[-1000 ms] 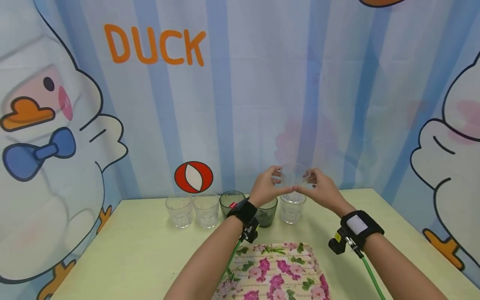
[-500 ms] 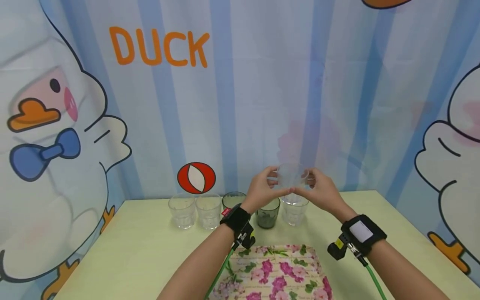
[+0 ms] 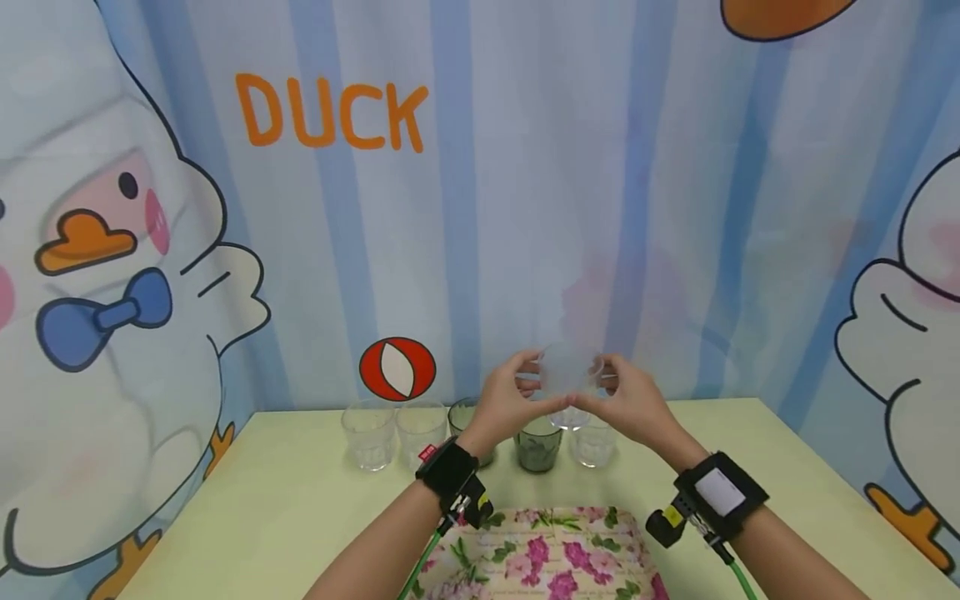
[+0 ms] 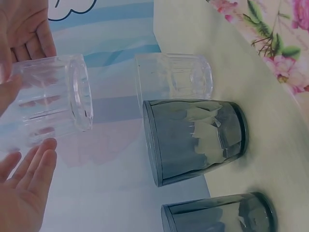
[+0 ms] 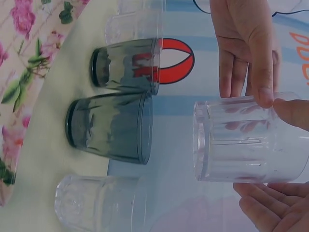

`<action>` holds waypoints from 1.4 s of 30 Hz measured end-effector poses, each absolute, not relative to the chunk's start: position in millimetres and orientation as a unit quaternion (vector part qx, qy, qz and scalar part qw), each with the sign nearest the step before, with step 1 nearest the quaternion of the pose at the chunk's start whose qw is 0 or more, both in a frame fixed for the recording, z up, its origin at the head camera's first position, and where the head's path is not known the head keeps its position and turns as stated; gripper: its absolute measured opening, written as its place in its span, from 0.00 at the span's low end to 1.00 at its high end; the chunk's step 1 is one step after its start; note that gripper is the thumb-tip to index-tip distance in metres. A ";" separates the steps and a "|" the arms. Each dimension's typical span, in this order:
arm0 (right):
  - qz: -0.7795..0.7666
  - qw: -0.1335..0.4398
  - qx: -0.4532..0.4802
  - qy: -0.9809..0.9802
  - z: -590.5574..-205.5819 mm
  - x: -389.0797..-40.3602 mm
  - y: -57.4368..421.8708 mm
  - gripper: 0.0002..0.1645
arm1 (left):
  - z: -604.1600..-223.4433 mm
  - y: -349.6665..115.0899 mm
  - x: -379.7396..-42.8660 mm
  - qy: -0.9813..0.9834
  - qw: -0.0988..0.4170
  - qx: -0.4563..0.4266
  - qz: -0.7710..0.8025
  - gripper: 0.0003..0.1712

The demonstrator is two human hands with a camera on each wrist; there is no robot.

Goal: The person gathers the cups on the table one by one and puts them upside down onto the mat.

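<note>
A clear glass [image 3: 570, 375] is held up between both hands, above the row of glasses. My left hand [image 3: 504, 408] grips it from the left and my right hand [image 3: 633, 408] from the right; the thumbs meet on its near side. In the left wrist view the held glass [image 4: 58, 99] is apart from a clear glass [image 4: 176, 77] on the table. The right wrist view has the held glass [image 5: 236, 140] with its base toward the row. Below and slightly right of it in the head view stands that clear glass [image 3: 595, 447].
Two clear glasses [image 3: 369, 440] stand at the row's left end. Two grey glasses stand in the middle, one [image 3: 538, 454] in plain sight, the other [image 3: 467, 411] partly behind my left hand. A floral tray [image 3: 555, 558] lies in front on the pale table [image 3: 300, 500].
Both hands have carried the clear glass leftward, from over the rightmost standing glass toward the grey one. The head view has tilted up slightly, so the whole scene sits lower.
</note>
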State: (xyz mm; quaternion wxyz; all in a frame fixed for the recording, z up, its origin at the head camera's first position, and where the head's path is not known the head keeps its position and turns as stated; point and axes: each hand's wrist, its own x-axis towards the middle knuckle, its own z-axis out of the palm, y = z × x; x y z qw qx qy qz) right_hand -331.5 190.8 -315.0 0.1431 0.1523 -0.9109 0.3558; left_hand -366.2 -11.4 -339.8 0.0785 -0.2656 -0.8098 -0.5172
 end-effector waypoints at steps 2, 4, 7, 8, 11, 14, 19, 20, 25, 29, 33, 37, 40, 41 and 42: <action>0.358 0.142 0.160 -0.909 -318.3 -329.8 185.0 0.47 | -343.6 -17.3 -361.1 -0.811 0.077 -0.254 -0.521 0.45; 0.359 0.140 0.165 -0.908 -320.7 -328.1 179.0 0.47 | -346.9 -22.6 -356.0 -0.812 0.081 -0.244 -0.524 0.45; 0.362 0.132 0.168 -0.907 -322.7 -324.9 172.2 0.46 | -350.9 -29.1 -348.9 -0.811 0.089 -0.235 -0.529 0.45; 0.363 0.130 0.168 -0.907 -322.7 -323.5 170.5 0.46 | -351.8 -30.6 -346.8 -0.811 0.092 -0.234 -0.529 0.45; 0.366 0.127 0.164 -0.907 -322.1 -319.1 167.3 0.45 | -353.1 -33.6 -341.2 -0.810 0.103 -0.235 -0.528 0.45; 0.365 0.129 0.163 -0.908 -322.0 -314.8 164.8 0.45 | -353.2 -36.4 -336.2 -0.810 0.118 -0.239 -0.523 0.45; 0.369 0.141 0.174 -0.902 -324.8 -309.2 158.8 0.43 | -353.3 -43.6 -330.5 -0.822 0.139 -0.236 -0.499 0.45; 0.372 0.143 0.176 -0.900 -325.5 -308.5 157.5 0.43 | -353.1 -45.4 -329.6 -0.826 0.145 -0.236 -0.491 0.44; 0.380 0.142 0.174 -0.897 -326.0 -304.9 152.1 0.40 | -351.5 -51.6 -326.5 -0.831 0.163 -0.236 -0.476 0.44; 0.379 0.138 0.164 -0.900 -324.3 -302.6 147.8 0.41 | -350.5 -54.9 -322.9 -0.833 0.174 -0.236 -0.468 0.44; 0.375 0.137 0.167 -0.902 -323.5 -299.2 142.1 0.40 | -350.4 -58.8 -317.1 -0.833 0.179 -0.227 -0.472 0.45; 0.378 0.132 0.165 -0.901 -321.5 -295.3 137.8 0.40 | -348.5 -62.1 -310.5 -0.827 0.172 -0.221 -0.488 0.45; 0.380 0.126 0.159 -0.902 -318.5 -292.4 135.6 0.40 | -346.3 -63.8 -306.0 -0.825 0.170 -0.217 -0.493 0.45; 0.379 0.126 0.159 -0.903 -317.4 -291.2 134.8 0.40 | -345.8 -64.3 -304.6 -0.825 0.170 -0.215 -0.493 0.45; 0.378 0.126 0.158 -0.904 -316.2 -289.9 134.1 0.40 | -345.3 -65.0 -303.1 -0.825 0.169 -0.213 -0.495 0.45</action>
